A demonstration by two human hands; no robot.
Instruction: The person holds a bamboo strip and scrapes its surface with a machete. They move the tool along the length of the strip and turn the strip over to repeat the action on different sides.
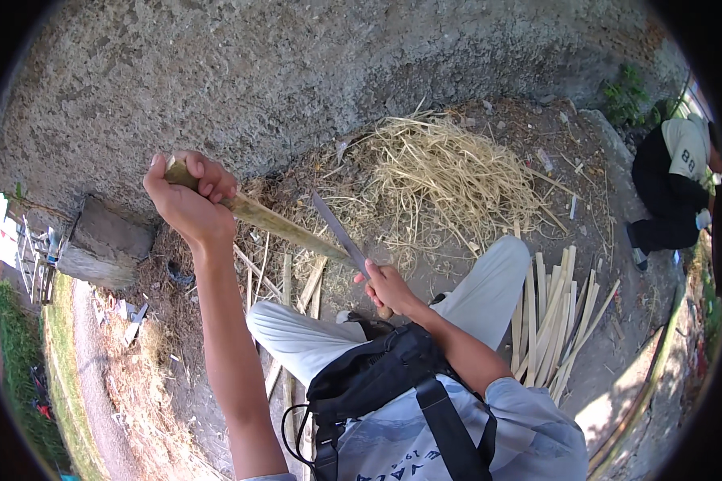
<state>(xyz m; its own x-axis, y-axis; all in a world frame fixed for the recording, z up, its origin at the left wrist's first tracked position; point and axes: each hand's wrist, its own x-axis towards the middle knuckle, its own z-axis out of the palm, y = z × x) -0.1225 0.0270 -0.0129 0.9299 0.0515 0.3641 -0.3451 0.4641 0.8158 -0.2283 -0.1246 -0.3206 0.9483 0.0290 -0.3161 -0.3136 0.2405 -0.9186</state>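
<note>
My left hand [192, 200] is raised at the left, its fingers wrapped round the upper end of a greenish-tan bamboo strip [285, 228]. The strip slants down to the right toward my right hand [391, 290]. In that right hand is a knife [337, 228], its long grey blade pointing up and left and crossing the strip near its lower end. Part of the wooden handle shows below my fingers. Whether the edge bites into the bamboo, I cannot tell. The strip's lower tip is hidden around my right hand.
A heap of pale shavings [457, 172] lies in front, by a rough wall [257, 72]. Cut strips [549, 317] are piled beside my right knee; more strips [287, 280] lie at my left. A concrete block [108, 244] stands far left. Another person [674, 180] is at the far right.
</note>
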